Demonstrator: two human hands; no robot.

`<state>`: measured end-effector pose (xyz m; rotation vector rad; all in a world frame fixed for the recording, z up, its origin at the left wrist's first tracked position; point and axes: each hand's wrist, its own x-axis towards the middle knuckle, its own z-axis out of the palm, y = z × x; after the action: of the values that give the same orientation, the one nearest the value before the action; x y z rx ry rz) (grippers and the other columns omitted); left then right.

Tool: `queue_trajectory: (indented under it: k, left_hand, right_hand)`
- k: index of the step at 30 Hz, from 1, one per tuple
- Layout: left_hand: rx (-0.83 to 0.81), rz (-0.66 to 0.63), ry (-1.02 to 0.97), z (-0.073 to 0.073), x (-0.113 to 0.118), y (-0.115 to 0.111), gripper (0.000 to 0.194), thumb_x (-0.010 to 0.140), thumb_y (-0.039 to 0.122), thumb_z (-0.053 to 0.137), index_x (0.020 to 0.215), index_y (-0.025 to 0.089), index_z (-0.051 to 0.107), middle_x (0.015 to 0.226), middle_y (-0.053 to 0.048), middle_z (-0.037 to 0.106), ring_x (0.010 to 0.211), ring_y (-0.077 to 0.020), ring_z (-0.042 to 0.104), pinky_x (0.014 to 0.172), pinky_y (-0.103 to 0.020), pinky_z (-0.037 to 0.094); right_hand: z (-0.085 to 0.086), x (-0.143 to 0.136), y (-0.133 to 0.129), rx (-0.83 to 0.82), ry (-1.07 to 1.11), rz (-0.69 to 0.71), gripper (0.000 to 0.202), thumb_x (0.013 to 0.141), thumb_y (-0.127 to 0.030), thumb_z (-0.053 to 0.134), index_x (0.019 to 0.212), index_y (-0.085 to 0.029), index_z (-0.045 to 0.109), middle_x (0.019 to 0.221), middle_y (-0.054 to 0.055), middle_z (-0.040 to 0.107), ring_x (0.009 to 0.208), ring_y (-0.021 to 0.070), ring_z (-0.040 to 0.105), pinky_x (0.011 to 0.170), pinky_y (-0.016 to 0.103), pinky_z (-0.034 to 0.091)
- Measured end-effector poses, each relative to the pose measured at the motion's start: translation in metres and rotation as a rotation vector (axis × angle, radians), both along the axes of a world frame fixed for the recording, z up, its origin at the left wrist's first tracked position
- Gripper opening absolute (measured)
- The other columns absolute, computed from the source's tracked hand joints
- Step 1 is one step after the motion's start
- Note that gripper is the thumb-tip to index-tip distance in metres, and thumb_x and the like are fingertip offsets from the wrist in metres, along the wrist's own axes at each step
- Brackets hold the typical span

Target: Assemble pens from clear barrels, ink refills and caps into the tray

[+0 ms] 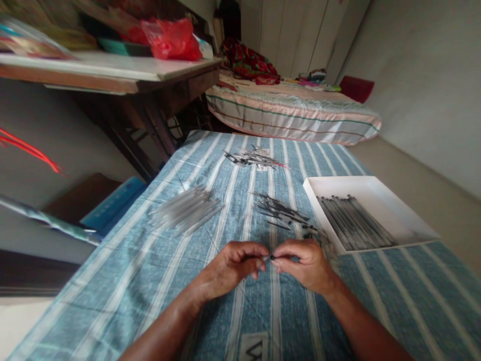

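My left hand (238, 263) and my right hand (302, 263) meet over the near middle of the striped cloth, fingertips almost touching. A small black piece (272, 257) sits between them, pinched by my right thumb and finger. My left thumb and fingers are closed at its other side; what they hold is too small and blurred to make out. Beyond my right hand lie loose thin black pieces (281, 210). Pale translucent tubes (188, 210) lie side by side in a heap to the left. Small clear pieces (328, 245) show partly behind my right hand.
A shallow white box (404, 213) at the right holds a row of dark-tipped pen-like sticks (355, 223). Farther back lies a mixed pile of thin sticks (253, 158). A side table (180, 72) with a red plastic bag (173, 40) stands left, a bed (293, 113) behind.
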<state>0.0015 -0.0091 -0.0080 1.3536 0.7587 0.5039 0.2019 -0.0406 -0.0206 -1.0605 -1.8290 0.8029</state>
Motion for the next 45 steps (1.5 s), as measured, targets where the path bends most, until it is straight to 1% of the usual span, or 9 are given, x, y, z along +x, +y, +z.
queue_trajectory:
  k: [8, 13, 22, 29, 33, 35, 37, 42, 45]
  left_hand:
    - [-0.007, -0.022, 0.025, -0.004, 0.001, -0.002, 0.019, 0.081, 0.025, 0.059, 0.092, 0.012, 0.067, 0.075, -0.003, 0.065, 0.061, -0.0094, 0.054, 0.057, -0.022, 0.044]
    - [-0.004, -0.031, 0.035, -0.003, 0.002, -0.003, 0.016, 0.080, 0.022, 0.058, 0.088, 0.012, 0.067, 0.073, -0.002, 0.064, 0.060, -0.0094, 0.054, 0.059, -0.023, 0.044]
    - [-0.029, -0.082, 0.071, -0.001, 0.001, -0.003, 0.015, 0.080, 0.021, 0.058, 0.086, 0.011, 0.067, 0.072, -0.001, 0.063, 0.058, -0.0081, 0.052, 0.056, -0.021, 0.042]
    - [-0.042, -0.088, 0.137, 0.007, 0.001, -0.004, 0.014, 0.078, 0.012, 0.052, 0.083, 0.011, 0.065, 0.068, 0.000, 0.062, 0.053, -0.0060, 0.050, 0.051, -0.019, 0.038]
    - [-0.123, -0.143, 0.096, 0.006, -0.003, -0.002, 0.011, 0.077, 0.016, 0.056, 0.084, 0.011, 0.062, 0.069, 0.000, 0.063, 0.050, -0.0056, 0.049, 0.048, -0.018, 0.035]
    - [-0.128, -0.131, 0.092, 0.004, -0.004, -0.002, 0.011, 0.076, 0.017, 0.057, 0.084, 0.012, 0.062, 0.069, 0.000, 0.064, 0.050, -0.0058, 0.050, 0.048, -0.018, 0.035]
    - [-0.100, -0.092, 0.106, 0.003, -0.003, -0.002, 0.009, 0.076, 0.016, 0.056, 0.082, 0.012, 0.062, 0.069, 0.000, 0.063, 0.052, -0.0060, 0.050, 0.050, -0.019, 0.037]
    - [-0.065, -0.081, 0.112, 0.004, -0.001, -0.003, 0.012, 0.077, 0.016, 0.055, 0.084, 0.011, 0.064, 0.070, 0.000, 0.062, 0.054, -0.0067, 0.050, 0.052, -0.020, 0.040]
    - [-0.061, -0.050, 0.091, 0.004, 0.000, -0.002, 0.012, 0.077, 0.015, 0.054, 0.084, 0.011, 0.062, 0.070, 0.000, 0.062, 0.053, -0.0065, 0.049, 0.052, -0.021, 0.039]
  right_hand:
    - [-0.002, 0.000, 0.000, -0.007, 0.006, 0.042, 0.013, 0.082, -0.024, 0.061, 0.073, -0.016, 0.066, 0.059, 0.001, 0.064, 0.053, 0.0109, 0.060, 0.054, 0.020, 0.047]
    - [-0.001, -0.002, 0.000, 0.020, 0.014, 0.081, 0.013, 0.082, -0.020, 0.061, 0.070, -0.016, 0.066, 0.058, 0.001, 0.063, 0.052, 0.0101, 0.058, 0.054, 0.019, 0.046]
    - [-0.005, -0.005, -0.001, -0.116, 0.066, 0.118, 0.011, 0.079, -0.016, 0.063, 0.068, -0.014, 0.066, 0.054, 0.000, 0.062, 0.045, 0.0094, 0.058, 0.048, 0.018, 0.044]
    - [-0.005, -0.005, -0.002, -0.180, 0.098, 0.160, 0.012, 0.080, -0.017, 0.062, 0.070, -0.013, 0.066, 0.055, 0.000, 0.061, 0.044, 0.0099, 0.060, 0.048, 0.018, 0.044]
    - [-0.003, -0.007, -0.004, -0.076, 0.100, 0.179, 0.012, 0.082, -0.016, 0.060, 0.071, -0.013, 0.065, 0.059, 0.001, 0.062, 0.047, 0.0094, 0.059, 0.052, 0.019, 0.045]
    - [-0.001, -0.008, -0.005, 0.022, 0.055, 0.173, 0.014, 0.083, -0.014, 0.059, 0.071, -0.013, 0.065, 0.059, 0.002, 0.061, 0.052, 0.0103, 0.058, 0.055, 0.020, 0.046]
    - [-0.002, -0.009, -0.005, 0.057, 0.029, 0.159, 0.015, 0.083, -0.013, 0.057, 0.070, -0.013, 0.065, 0.057, 0.002, 0.060, 0.053, 0.0107, 0.058, 0.056, 0.021, 0.046]
    - [-0.010, -0.009, -0.003, -0.155, 0.103, 0.132, 0.012, 0.082, -0.020, 0.060, 0.072, -0.015, 0.065, 0.052, -0.002, 0.061, 0.042, 0.0086, 0.057, 0.046, 0.017, 0.043]
    - [-0.014, -0.008, -0.002, -0.118, 0.065, 0.068, 0.008, 0.079, -0.022, 0.063, 0.078, -0.015, 0.066, 0.054, -0.002, 0.062, 0.043, 0.0089, 0.057, 0.047, 0.017, 0.045]
